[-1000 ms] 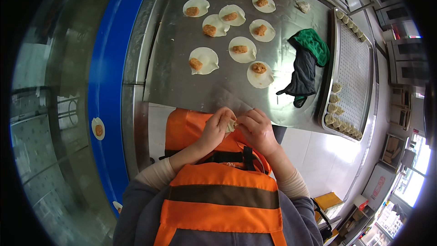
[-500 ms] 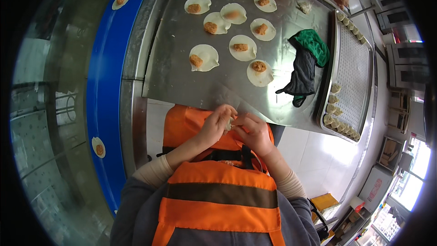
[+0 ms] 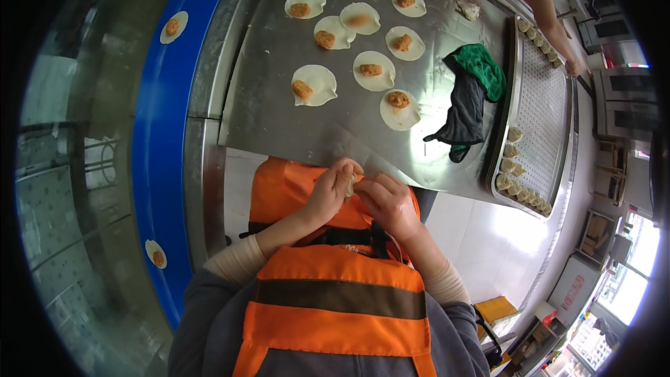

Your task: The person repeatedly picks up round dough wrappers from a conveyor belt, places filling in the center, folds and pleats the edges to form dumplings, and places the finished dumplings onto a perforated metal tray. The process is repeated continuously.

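Note:
Just past the table's near edge, over my orange apron, both hands meet around a small pale dumpling (image 3: 350,186). My left hand (image 3: 331,191) is closed on it from the left. The bent fingers of my right hand (image 3: 388,201) pinch at its right side. Most of the dumpling is hidden by my fingers. Beyond my hands, several round dough wrappers with orange-brown filling lie on the steel table (image 3: 265,115). Closest are a wrapper (image 3: 400,119) ahead to the right and another wrapper (image 3: 319,84) ahead to the left.
A metal tray (image 3: 541,108) at the right holds folded dumplings (image 3: 518,192) along its edges. Black and green cloths (image 3: 466,108) lie beside it. To the left runs a blue conveyor belt (image 3: 160,132) carrying filled wrappers. Another person's hand (image 3: 571,63) is at the tray's far right side.
Wrappers on the blue belt have shifted toward me. The other person's hand has moved nearer, along the tray's right side. My hands stay on the dumpling, with slight finger movement.

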`<state>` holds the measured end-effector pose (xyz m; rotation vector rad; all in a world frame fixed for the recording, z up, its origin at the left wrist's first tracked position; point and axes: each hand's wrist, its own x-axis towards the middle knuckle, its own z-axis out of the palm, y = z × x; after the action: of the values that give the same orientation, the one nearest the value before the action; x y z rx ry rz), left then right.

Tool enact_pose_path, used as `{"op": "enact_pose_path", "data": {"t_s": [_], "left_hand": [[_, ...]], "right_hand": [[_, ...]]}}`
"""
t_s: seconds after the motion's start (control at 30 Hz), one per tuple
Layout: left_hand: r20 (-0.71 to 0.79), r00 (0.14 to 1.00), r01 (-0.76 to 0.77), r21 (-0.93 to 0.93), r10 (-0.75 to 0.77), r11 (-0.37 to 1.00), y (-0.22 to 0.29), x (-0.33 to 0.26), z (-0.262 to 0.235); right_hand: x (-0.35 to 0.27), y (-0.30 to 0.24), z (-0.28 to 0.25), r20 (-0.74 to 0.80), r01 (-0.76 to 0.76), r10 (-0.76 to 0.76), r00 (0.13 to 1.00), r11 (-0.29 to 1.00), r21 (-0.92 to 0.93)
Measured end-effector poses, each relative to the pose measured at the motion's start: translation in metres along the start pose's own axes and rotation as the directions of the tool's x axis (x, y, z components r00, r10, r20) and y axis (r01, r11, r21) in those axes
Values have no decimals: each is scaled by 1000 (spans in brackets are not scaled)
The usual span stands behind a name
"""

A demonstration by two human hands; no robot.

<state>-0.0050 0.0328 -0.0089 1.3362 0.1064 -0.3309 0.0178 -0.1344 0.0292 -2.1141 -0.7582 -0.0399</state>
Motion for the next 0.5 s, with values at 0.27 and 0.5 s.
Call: {"op": "enact_pose_path", "data": {"t_s": [0.27, 0.5], "left_hand": [[39, 999, -8, 128, 3, 992, -7, 3, -8], [66, 995, -89, 157, 79, 984, -4, 3, -9]], "right_hand": [[2, -1, -6, 36, 123, -121, 992, 989, -84], [1, 6, -4, 50, 153, -150, 987, 986, -68]]}}
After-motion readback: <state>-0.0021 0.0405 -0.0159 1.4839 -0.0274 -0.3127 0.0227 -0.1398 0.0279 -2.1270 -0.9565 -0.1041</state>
